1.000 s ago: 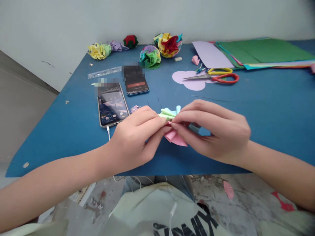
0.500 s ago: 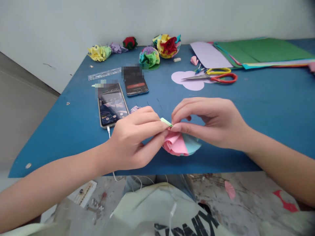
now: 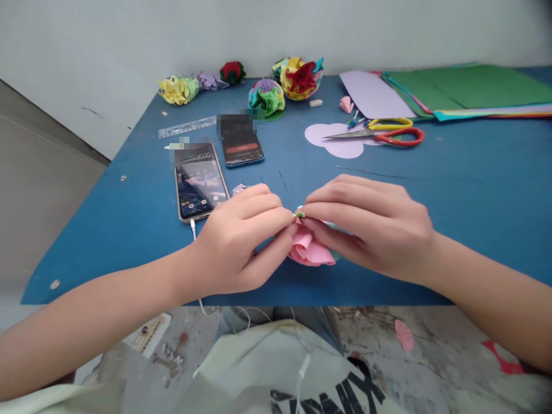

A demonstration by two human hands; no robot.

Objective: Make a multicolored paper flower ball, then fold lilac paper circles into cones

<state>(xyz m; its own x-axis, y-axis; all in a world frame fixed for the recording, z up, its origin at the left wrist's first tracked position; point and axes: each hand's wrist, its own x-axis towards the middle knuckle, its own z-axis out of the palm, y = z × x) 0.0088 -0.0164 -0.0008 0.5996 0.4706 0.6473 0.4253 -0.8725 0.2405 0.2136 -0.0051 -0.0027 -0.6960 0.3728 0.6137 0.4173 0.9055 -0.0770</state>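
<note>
A paper flower (image 3: 311,250) with a curled pink part, a light-blue part and a small green piece on top is held between both hands above the near side of the table. My left hand (image 3: 248,241) pinches it from the left with thumb and forefinger. From the right, my right hand (image 3: 375,230) grips the green edge, its fingers closed together at the tips. The fingertips of both hands almost meet at the green piece. My right hand covers most of the light-blue part.
Two phones (image 3: 200,181) (image 3: 241,141) and a clear ruler (image 3: 187,126) lie left on the blue table (image 3: 107,230). Scissors (image 3: 388,136) rest on a lilac paper flower shape (image 3: 345,148). Finished paper flowers (image 3: 302,77) and stacked coloured paper (image 3: 470,89) stand along the wall.
My right hand's fingers have closed in, and its thumb and forefinger now cover more of the light-blue part. The green piece looks folded down. The view has shifted slightly.
</note>
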